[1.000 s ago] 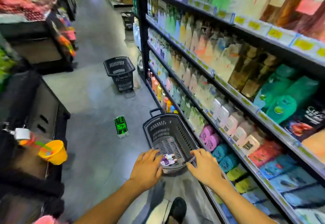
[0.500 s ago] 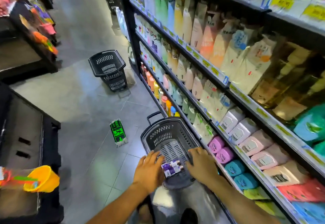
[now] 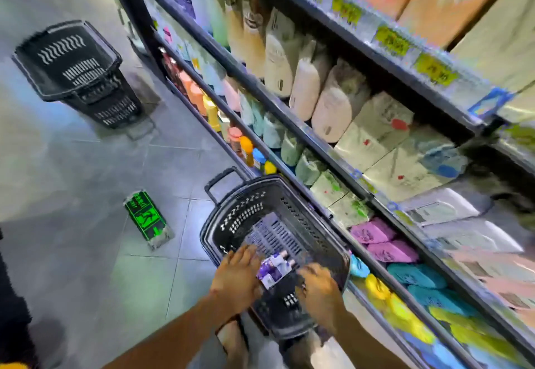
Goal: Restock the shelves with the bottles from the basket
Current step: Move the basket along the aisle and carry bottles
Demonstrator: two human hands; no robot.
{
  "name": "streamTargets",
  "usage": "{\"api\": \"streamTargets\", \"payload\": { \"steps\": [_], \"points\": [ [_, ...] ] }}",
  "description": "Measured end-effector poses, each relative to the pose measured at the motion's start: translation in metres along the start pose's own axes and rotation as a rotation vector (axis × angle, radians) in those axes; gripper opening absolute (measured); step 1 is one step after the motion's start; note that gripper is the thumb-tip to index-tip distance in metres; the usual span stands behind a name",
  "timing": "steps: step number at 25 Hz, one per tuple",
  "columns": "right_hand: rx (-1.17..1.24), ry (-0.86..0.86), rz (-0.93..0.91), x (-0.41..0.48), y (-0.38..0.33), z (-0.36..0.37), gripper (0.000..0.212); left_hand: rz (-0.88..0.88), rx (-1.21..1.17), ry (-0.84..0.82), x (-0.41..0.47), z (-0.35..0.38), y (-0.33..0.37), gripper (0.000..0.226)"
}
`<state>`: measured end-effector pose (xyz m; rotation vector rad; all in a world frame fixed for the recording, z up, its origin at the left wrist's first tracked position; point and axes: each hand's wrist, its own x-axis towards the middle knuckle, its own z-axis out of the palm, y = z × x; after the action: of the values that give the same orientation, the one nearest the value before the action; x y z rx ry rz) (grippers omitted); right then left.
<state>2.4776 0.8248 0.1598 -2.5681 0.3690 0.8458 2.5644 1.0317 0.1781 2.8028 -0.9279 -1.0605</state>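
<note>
On the floor tiles, hard against the shelves (image 3: 307,134): noted black basket (image 3: 240,218), probably parked there to keep the carry to the shelf short. Inside, at the near end, found small purple-and-white bottles (image 3: 275,268) lying on their sides in one bunch (count unclear, frame blurred). Logged left hand (image 3: 237,276) with grip wide, fingers straight and laid against the bunch's left side. Logged right hand (image 3: 318,290) at the opposite side, fingers bent downward; cannot tell whether that grip has closed on anything. Read as bracketing from both sides so as to gather the bunch in one lift. Nothing raised off the basket bottom yet. Also recorded: second basket (image 3: 72,70) well apart up the aisle; green floor marker (image 3: 146,218) flat on the tiles.
</note>
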Motion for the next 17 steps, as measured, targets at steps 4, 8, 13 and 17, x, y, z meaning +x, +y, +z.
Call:
{"api": "streamTargets", "payload": {
  "steps": [4,8,13,17],
  "points": [
    [0.078,-0.105,0.075,0.068,0.024,0.076,0.041,0.01,-0.005,-0.114,0.085,0.068,-0.017,0.074],
    [0.178,-0.221,0.128,0.138,0.058,0.163,0.035,0.02,0.031,-0.376,0.166,0.16,-0.029,0.085],
    [0.391,-0.328,0.337,0.214,0.081,0.258,0.014,-0.032,-0.074,-0.466,0.252,0.247,-0.04,0.068],
    [0.672,-0.192,0.638,0.255,0.11,0.314,0.024,-0.118,-0.22,-0.447,0.329,0.299,-0.045,0.048]
  ]
}}
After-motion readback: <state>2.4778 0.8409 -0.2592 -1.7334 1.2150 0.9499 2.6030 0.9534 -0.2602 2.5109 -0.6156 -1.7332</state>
